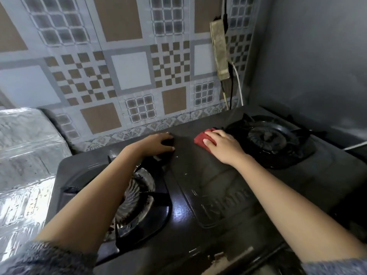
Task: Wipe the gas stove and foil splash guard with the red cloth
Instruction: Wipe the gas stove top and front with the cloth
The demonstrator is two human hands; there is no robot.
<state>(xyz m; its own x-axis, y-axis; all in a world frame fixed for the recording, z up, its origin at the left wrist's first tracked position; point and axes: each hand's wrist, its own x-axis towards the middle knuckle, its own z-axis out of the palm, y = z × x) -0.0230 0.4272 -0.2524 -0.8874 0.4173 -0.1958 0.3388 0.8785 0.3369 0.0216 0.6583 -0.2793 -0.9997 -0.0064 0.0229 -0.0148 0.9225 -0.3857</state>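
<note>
A black two-burner gas stove [200, 175] fills the lower half of the view. My right hand [222, 145] presses the red cloth [202, 140] flat on the stove top near its back edge, just left of the right burner [268, 138]. My left hand [156, 144] rests on the far prong of the pan support of the left burner [137, 197], fingers curled over it. The crinkled foil splash guard [25, 155] stands at the left side of the stove.
A patterned tile wall [129, 66] rises behind the stove. A dirty power strip [219, 50] with cables hangs on it at the right. A grey wall [317, 66] closes off the right side. A white cable [355, 145] runs beside the right burner.
</note>
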